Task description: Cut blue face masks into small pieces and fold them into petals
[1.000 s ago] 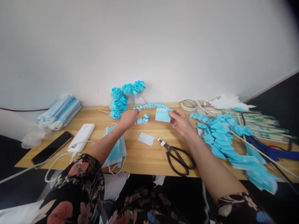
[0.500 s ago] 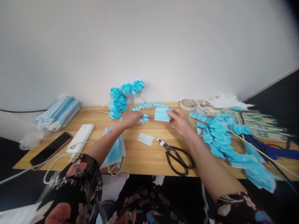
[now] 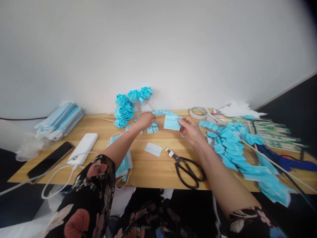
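Beyond the black metal scissors [image 3: 188, 168] on the wooden counter [image 3: 153, 170], the right hand [image 3: 190, 131] pinches a pale-blue square of mask fabric [image 3: 171, 123] by its edge, while the left hand [image 3: 146, 119], fingers curled over small folded blue fabric pieces [image 3: 153, 129], grip unclear, seems mid-pick, which calls for a fine pinch.

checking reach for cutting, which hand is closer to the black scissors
Right. The right hand is just beyond the black scissors, holding a blue mask piece; the left hand is farther, up and left by the small folded blue pieces.
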Action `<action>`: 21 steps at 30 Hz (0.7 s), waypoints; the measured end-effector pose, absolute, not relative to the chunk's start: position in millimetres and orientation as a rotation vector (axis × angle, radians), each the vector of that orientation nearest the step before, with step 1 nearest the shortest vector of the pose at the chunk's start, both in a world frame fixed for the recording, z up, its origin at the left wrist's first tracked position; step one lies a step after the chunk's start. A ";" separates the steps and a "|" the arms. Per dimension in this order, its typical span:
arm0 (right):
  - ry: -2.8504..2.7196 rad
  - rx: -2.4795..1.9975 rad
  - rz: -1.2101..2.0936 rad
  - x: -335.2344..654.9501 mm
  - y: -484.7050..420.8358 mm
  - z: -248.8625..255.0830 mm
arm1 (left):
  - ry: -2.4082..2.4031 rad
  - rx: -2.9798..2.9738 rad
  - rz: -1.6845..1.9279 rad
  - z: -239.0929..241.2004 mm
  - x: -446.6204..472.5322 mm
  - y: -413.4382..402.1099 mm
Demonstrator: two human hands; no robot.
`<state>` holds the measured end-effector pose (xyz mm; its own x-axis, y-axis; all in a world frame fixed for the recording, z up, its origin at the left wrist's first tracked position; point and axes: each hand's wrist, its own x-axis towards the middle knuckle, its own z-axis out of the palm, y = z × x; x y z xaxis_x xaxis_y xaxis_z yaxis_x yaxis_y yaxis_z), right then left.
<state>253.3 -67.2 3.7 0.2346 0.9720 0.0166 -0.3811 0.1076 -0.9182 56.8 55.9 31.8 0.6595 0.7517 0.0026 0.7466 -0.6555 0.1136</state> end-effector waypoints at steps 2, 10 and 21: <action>-0.777 -0.974 1.170 253.3 -68.3 5.0 | 1.276 2.745 0.043 31.4 63.8 59.6; -0.731 -0.936 1.180 254.2 -68.8 6.9 | 1.307 2.649 0.037 28.7 72.7 66.4; -0.686 -0.898 1.167 256.5 -67.5 11.5 | 1.367 2.388 0.200 32.4 91.7 35.4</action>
